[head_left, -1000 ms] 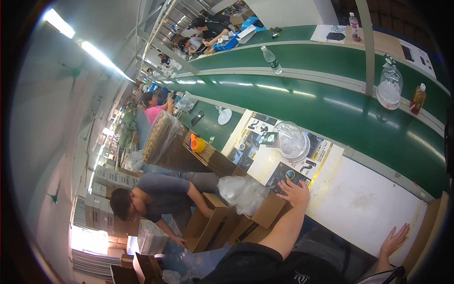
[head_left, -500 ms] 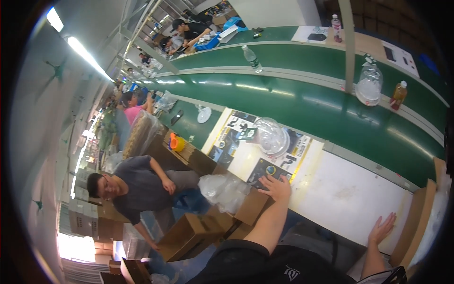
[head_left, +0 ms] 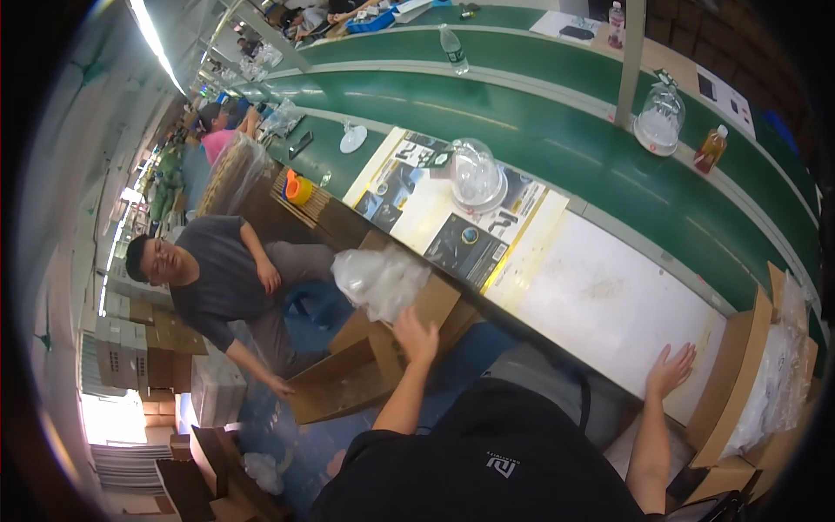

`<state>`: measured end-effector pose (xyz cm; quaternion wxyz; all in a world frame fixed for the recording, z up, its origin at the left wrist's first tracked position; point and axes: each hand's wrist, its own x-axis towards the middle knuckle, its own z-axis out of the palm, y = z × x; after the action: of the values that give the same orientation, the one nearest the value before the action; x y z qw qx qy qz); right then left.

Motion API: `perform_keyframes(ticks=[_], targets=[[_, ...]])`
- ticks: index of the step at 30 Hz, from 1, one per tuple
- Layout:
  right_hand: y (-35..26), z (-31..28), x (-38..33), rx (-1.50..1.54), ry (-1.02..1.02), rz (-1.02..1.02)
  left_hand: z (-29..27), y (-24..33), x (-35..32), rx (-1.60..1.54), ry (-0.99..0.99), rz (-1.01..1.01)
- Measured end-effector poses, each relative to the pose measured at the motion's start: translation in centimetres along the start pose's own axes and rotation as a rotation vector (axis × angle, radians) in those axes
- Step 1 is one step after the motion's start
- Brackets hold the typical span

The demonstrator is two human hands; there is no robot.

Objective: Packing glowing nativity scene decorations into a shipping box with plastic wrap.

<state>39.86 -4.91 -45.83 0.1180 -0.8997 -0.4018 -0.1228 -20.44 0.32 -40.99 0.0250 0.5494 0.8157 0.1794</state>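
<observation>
My left hand (head_left: 415, 336) is open beside a clear plastic bag (head_left: 376, 280) that sits by the cardboard flaps. Whether its fingertips touch the bag or a flap I cannot tell. Just below it is an open cardboard box (head_left: 344, 380), whose far side a seated co-worker holds with one hand (head_left: 277, 386). My right hand (head_left: 670, 370) is open, holds nothing, and is over the right end of the white worktop (head_left: 609, 280). A clear plastic dome (head_left: 476, 174) on a round base stands on the printed sheets (head_left: 470, 252).
Behind the worktop runs a green conveyor (head_left: 557, 174). A similar dome (head_left: 661, 120), an amber drink bottle (head_left: 711, 149) and a water bottle (head_left: 452, 49) stand beyond it. At right, a carton (head_left: 726, 374) contains clear bags. An orange tape dispenser (head_left: 297, 187) lies at left.
My left hand has moved off the printed sheets, down and left to the bag and box. The view has tilted, and my right hand still hovers by the worktop's right end.
</observation>
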Motion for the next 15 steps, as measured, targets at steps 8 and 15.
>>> perform_keyframes(ticks=[8,15], targets=[[-0.1,0.5,-0.2,0.008,-0.001,0.005,-0.7,-15.1,-13.5,0.050,-0.497,-0.792],[0.4,0.9,-0.3,-0.003,-0.002,0.006,4.6,-17.6,-13.9,0.028,-0.568,-0.847]])
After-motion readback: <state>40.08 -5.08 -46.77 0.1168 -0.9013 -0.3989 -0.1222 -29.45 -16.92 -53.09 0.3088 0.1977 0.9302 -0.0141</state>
